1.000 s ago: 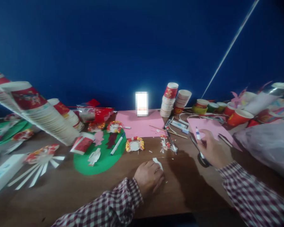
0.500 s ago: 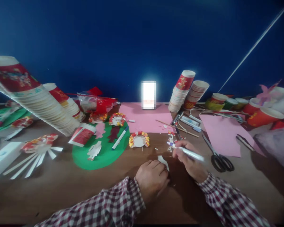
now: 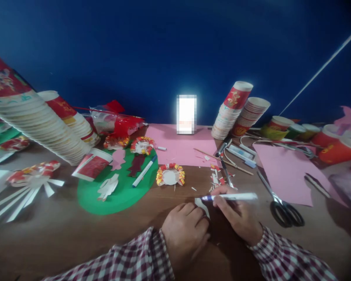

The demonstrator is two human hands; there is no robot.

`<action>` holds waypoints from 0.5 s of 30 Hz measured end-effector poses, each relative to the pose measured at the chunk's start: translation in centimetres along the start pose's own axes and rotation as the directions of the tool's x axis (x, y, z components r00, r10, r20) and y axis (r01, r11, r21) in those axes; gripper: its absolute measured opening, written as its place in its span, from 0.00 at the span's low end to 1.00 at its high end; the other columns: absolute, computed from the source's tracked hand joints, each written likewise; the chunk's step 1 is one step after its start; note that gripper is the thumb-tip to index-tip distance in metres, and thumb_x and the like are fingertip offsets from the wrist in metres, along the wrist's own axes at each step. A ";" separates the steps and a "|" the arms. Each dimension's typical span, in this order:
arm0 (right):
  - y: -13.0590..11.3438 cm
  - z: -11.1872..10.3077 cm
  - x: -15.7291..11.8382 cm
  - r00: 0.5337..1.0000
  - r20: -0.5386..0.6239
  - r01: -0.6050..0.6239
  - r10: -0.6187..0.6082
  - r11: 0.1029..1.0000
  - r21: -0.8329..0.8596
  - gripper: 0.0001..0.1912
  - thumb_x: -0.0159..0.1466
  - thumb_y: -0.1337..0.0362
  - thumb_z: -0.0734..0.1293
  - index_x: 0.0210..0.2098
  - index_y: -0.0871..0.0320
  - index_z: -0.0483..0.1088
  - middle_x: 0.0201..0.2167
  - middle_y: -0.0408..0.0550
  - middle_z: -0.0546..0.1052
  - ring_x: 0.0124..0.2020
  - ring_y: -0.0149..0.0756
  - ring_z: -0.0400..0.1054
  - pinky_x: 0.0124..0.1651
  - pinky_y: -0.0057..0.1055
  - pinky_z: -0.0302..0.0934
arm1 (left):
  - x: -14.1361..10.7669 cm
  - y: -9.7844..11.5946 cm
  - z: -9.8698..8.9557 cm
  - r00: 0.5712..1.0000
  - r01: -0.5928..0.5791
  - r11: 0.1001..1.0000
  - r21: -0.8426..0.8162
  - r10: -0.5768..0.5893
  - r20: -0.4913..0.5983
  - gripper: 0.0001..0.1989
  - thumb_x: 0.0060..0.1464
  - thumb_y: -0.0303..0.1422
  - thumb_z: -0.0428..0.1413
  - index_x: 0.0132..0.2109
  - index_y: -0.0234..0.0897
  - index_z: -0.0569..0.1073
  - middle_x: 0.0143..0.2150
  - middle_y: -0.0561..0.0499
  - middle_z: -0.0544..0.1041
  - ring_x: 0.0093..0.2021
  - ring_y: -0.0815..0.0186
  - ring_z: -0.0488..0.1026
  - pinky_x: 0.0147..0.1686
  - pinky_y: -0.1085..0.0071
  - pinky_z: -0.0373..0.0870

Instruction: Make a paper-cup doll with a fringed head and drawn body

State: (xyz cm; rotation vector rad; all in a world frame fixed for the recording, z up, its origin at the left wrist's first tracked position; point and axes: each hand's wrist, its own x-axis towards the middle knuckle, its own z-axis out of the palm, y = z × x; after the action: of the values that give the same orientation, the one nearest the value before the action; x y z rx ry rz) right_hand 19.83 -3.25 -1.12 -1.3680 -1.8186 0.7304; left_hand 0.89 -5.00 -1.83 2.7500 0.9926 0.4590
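Note:
My left hand (image 3: 187, 230), fingers curled, rests on a small white paper cutout (image 3: 203, 207) and presses it to the table. Part of that cutout is covered by my fingers. Pinched in my right hand (image 3: 236, 214) is a white marker (image 3: 236, 197); its purple-blue tip end points left, at the upper part of the cutout. Whether the tip touches the paper I cannot tell. Just beyond my hands lies a round paper piece with a frilled red and yellow edge (image 3: 170, 175). Small paper scraps (image 3: 217, 177) are scattered past my right hand.
Black-handled scissors (image 3: 280, 210) lie at right beside pink paper (image 3: 283, 171). A green paper disc (image 3: 119, 201) at left bears fish-like cutouts and a capped marker (image 3: 144, 171). Tall paper cup stacks lean at left (image 3: 43, 121) and back right (image 3: 234, 109). A bright phone-like screen (image 3: 186, 113) stands behind.
My right hand has lowered the marker, bringing its tip down to the white paper cutout. My left hand stays on the cutout. The whole view has shifted slightly.

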 end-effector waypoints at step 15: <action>0.9 -0.9 0.9 0.992 0.088 -0.099 0.095 0.994 0.046 0.06 0.65 0.60 0.60 0.35 0.54 0.65 0.23 0.41 0.71 0.22 0.30 0.66 0.25 0.26 0.61 | -0.1 -0.1 0.0 0.997 0.052 0.998 -0.037 -0.055 -0.061 0.10 0.59 0.37 0.49 0.42 0.39 0.71 0.44 0.47 0.72 0.46 0.58 0.67 0.46 0.56 0.68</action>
State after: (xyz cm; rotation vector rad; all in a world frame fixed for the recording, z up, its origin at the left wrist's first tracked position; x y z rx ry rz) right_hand 20.92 -2.16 -1.11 -1.4195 -1.7967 0.8918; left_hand 0.70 -4.98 -1.89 2.6860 1.0593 0.5504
